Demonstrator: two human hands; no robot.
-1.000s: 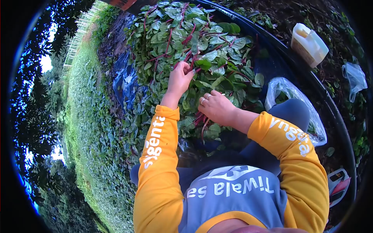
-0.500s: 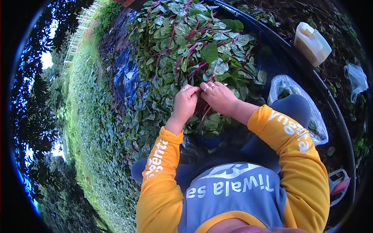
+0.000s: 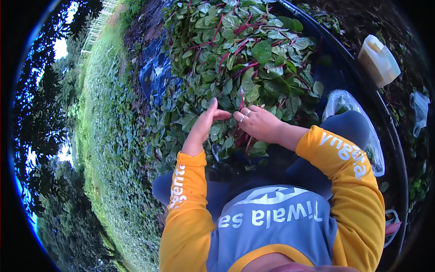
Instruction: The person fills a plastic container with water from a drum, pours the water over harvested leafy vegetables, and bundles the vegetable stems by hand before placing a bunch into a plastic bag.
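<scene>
Clamping red stems point(image 3: 242, 99) in fingers of right hand point(image 3: 263, 125), by near edge of leafy greens point(image 3: 226, 59). Spreading left hand's point(image 3: 202, 126) thumb and fingers apart. Printed on shirt point(image 3: 276, 229): "Tiwala sa"; on right sleeve point(image 3: 346, 181): "yngenta".

- my top point(image 3: 276, 231) has a grey-blue body and long orange-yellow sleeves.
- an orange-yellow band point(image 3: 272, 250) curves round my neckline.
- white lettering point(image 3: 272, 216) across my chest reads "tiwala sa", upside down from where i look.
- past it sits an angular white emblem point(image 3: 272, 196), cut off by the curve of the cloth.
- my right sleeve point(image 3: 346, 190) carries white letters, "yngenta"; my left sleeve point(image 3: 186, 213) shows "genta", with what may be another letter lost in the folds.
- two slim, silvery rings point(image 3: 248, 112) circle fingers of my right hand point(image 3: 259, 124).
- my legwear point(image 3: 346, 128) is dark blue-grey.
</scene>
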